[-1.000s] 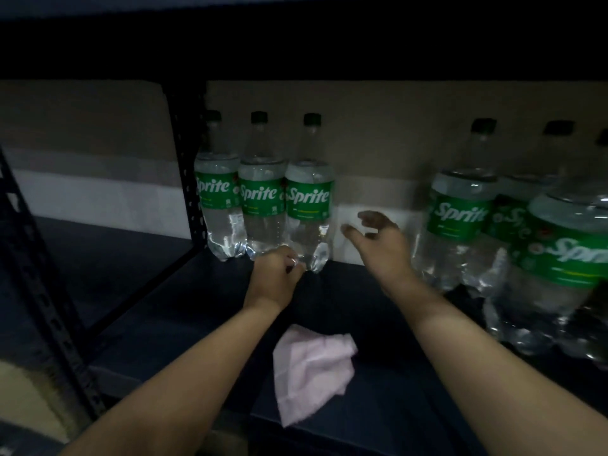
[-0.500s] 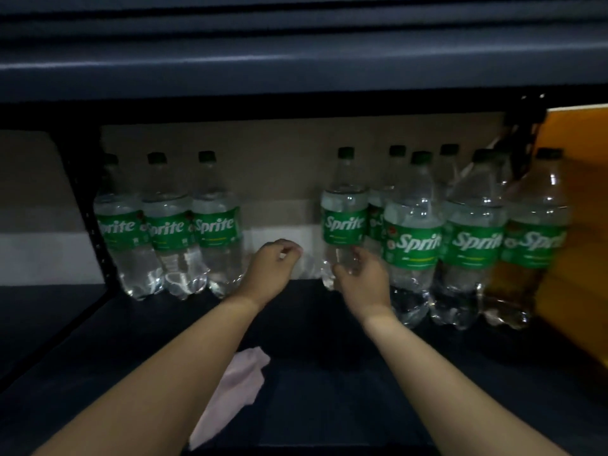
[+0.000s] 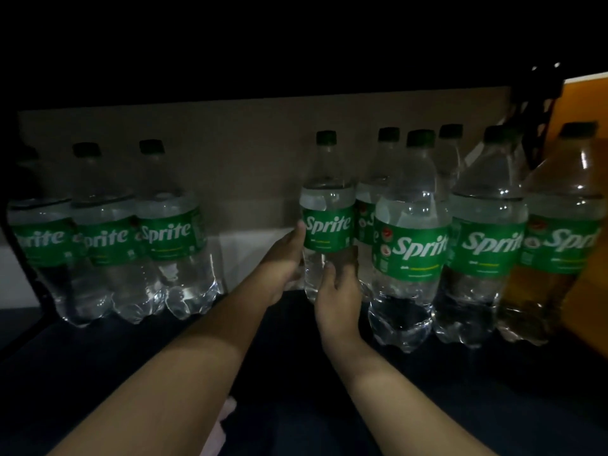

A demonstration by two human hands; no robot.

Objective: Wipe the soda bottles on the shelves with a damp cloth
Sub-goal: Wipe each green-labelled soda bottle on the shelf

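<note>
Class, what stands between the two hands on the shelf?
In the head view, one Sprite bottle stands between the left hand and right hand, both gripping it.

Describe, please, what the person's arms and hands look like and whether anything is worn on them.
Both forearms are bare from the bottom edge of the head view to the fingers: no sleeves, gloves, watch or bracelet show. The left hand and the right hand carry no ring that the dim light lets me make out. No markings are visible; the fingernails are too dark to judge.
</note>
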